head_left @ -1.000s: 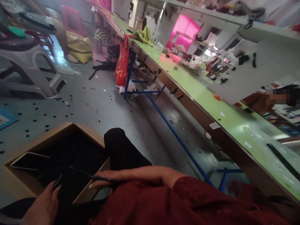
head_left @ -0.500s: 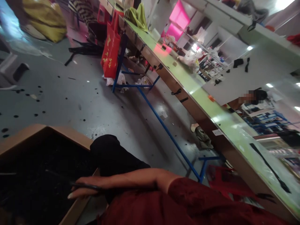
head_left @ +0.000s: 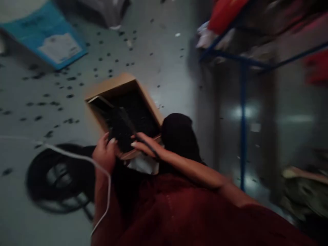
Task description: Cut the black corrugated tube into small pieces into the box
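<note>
2 hands (head_left: 105,152) touch bristly black bundle (head_left: 121,131)

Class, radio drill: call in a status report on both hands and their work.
Left hand, right hand both on dark bundle, too blurred to identify. Over cardboard box. White cord beside left hand.

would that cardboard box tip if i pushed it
Probably not easily: the cardboard box is low and wide, sitting flat on the floor. Packed with dark pieces, it may feel fairly heavy, though its thin walls could flex.
</note>
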{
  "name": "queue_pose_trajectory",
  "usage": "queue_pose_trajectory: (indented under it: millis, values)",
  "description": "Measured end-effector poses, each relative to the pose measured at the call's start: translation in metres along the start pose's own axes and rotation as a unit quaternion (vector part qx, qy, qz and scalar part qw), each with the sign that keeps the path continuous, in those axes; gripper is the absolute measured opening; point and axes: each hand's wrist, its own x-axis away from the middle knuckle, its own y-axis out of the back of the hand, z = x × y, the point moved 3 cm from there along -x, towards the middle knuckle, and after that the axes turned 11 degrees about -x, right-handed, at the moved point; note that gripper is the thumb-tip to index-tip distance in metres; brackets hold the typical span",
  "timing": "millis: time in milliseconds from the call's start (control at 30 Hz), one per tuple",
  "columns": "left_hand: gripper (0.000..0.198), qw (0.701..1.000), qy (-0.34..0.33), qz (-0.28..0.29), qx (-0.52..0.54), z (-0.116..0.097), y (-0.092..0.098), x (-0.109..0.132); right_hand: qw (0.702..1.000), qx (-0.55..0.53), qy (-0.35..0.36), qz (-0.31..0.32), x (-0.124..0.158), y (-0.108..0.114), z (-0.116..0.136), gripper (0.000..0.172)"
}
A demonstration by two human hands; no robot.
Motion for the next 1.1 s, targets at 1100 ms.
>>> queue_pose_trajectory:
  millis: [1100]
  values:
    - [0.043,0.989,-0.106,-0.093,-0.051,-0.035,0.058,-0.066,0.972,0.187,0.136,0.043,-0.060,0.000,0.117,0.041]
